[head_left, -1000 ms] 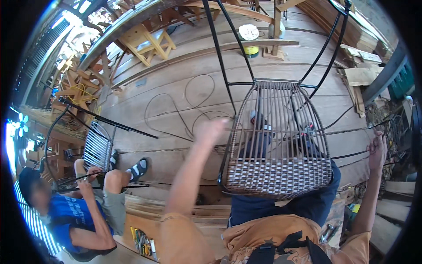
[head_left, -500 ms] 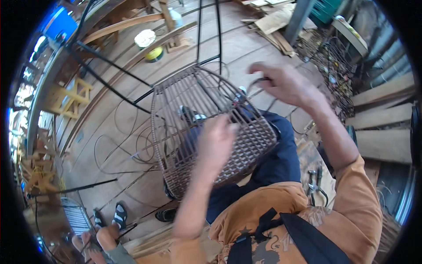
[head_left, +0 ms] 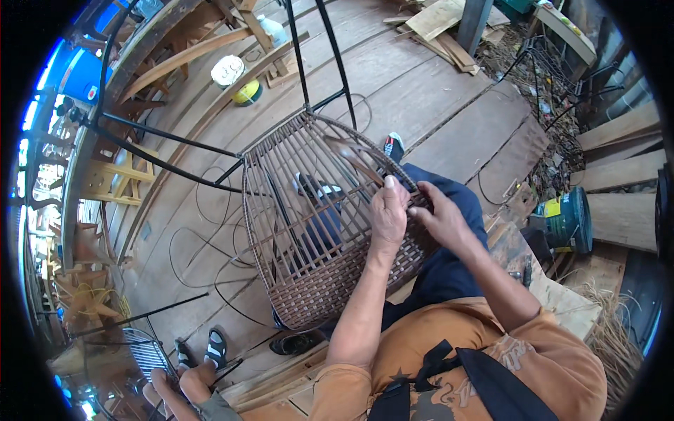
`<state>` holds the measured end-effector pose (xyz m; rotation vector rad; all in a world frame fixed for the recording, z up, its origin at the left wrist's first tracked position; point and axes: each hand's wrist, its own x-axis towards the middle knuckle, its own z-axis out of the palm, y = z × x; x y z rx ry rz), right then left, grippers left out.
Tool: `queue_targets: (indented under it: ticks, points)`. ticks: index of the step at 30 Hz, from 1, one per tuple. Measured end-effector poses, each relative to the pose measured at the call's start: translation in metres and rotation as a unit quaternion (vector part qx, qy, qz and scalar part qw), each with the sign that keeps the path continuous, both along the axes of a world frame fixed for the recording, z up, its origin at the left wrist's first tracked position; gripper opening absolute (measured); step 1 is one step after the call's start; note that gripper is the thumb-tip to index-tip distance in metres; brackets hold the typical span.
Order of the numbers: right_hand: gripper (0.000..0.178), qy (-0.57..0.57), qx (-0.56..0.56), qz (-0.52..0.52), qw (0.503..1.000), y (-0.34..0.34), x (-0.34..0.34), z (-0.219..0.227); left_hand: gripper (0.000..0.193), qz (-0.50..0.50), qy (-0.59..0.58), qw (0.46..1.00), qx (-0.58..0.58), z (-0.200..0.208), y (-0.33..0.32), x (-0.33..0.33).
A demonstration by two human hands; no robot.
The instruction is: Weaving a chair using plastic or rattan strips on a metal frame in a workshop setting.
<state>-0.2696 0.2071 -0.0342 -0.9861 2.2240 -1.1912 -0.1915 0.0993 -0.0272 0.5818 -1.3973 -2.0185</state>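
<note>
The chair (head_left: 312, 296), over the person's legs, looks fairly light but stiff along its black frame (head_left: 165, 161), best held there or by the rim (head_left: 243, 196), while the brown strip (head_left: 364, 167) should be springy and smooth. From the hands, its woven band lies toward 7 o'clock, the frame toward 9 and 11. Left hand (head_left: 390, 216) and right hand (head_left: 444, 219) curl at the rim's 2 o'clock edge; I cannot tell what either grasps.

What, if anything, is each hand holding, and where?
The left hand seems to pinch a brown strip by the right edge of the chair seat; where along the strip is unclear. The right hand is there too; its hold is uncertain.
</note>
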Motion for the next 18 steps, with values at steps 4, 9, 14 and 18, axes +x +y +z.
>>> queue_targets:
  ticks: [4,9,14,18]
  points:
    - [0.053,0.057,-0.014,-0.084,0.995,-0.015,0.027,0.0,0.048,0.017,-0.024,0.998,-0.05,-0.01,-0.004,0.014]
    - [0.043,0.063,-0.071,-0.101,0.99,-0.008,0.025,-0.03,0.026,0.099,0.0,0.972,-0.212,-0.002,0.003,0.009]
    - [0.04,-0.133,-0.17,-0.11,0.97,0.037,-0.017,-0.081,0.037,0.117,0.012,0.972,-0.203,0.006,0.005,0.014]
    - [0.041,0.056,-0.092,-0.028,0.994,0.034,-0.009,-0.073,0.022,0.02,-0.032,0.964,-0.264,-0.006,0.002,0.029]
